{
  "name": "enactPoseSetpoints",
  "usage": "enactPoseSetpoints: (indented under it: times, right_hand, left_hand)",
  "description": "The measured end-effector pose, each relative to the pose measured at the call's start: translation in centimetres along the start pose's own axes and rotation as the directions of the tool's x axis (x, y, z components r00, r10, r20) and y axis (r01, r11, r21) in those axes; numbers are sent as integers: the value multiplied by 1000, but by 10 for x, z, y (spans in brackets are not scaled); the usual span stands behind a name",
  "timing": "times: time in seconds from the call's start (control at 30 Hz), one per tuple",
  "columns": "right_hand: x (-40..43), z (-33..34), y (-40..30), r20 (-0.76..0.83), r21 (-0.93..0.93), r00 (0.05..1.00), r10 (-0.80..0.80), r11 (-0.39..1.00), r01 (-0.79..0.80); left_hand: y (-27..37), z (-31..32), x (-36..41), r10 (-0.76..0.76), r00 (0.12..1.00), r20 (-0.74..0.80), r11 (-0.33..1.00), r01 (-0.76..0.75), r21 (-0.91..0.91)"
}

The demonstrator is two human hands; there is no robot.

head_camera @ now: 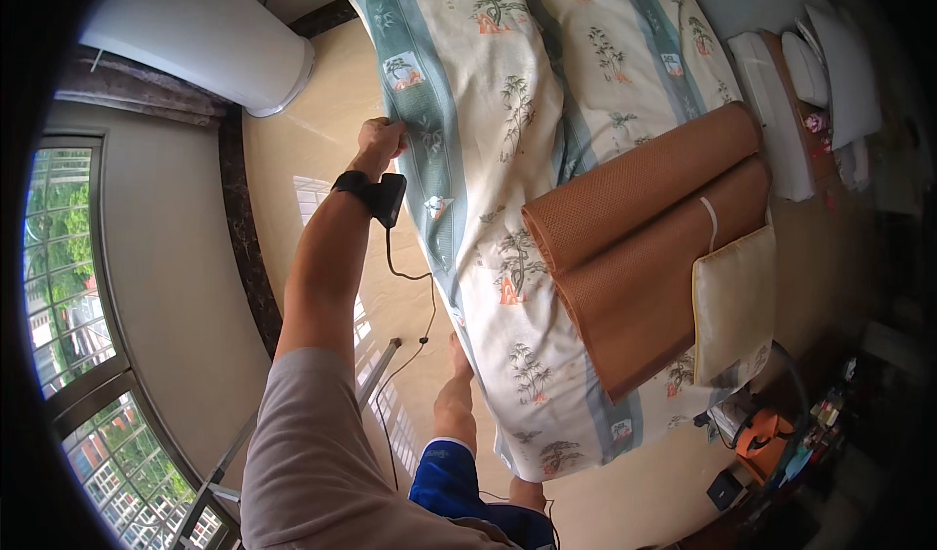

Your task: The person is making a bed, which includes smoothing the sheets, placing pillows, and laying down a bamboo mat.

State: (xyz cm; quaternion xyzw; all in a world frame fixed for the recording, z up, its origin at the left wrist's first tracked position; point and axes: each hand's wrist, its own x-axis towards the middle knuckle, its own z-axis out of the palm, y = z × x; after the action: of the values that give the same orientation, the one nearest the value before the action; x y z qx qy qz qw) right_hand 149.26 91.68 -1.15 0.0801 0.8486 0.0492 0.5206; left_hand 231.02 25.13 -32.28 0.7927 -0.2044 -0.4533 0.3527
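My left hand (pixel 382 140) is closed on the side edge of a patterned bed sheet (pixel 468 118), with its fingers partly hidden from above. The sheet is cream with teal bands and prints of bamboo and small trees; it lies wrinkled over the bed and hangs down along the near side. A black device on a strap (pixel 388 198) sits on my left wrist, and a thin cable runs down from it. Across the sheet rests a folded brown woven mat (pixel 651 257), a cream cushion (pixel 734 305) overlapping its lower right end. My right hand is out of view.
A white cylindrical appliance (pixel 212 30) stands at the upper left. Barred windows (pixel 69 250) line the left wall, near a metal stand (pixel 219 469). The cable (pixel 432 301) trails over the tiled floor (pixel 322 140). An orange bag (pixel 761 440) and clutter lie at lower right.
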Motion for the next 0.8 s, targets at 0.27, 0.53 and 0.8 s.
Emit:
enactPoseSetpoints:
  times: [0.27,0.53,0.8]
  right_hand:
    - [-34,30,-38,103,-2,994,30,1000,-30]
    - [-62,129,-161,56,-205,970,-239,948,245]
    - [-69,133,-209,128,-250,899,-418,864,437]
  left_hand:
    - [-13,-107,82,139,874,-466,858,129,497]
    - [54,-15,31,437,894,105,647,-393,654]
    - [114,-126,-81,253,967,-33,601,-131,788]
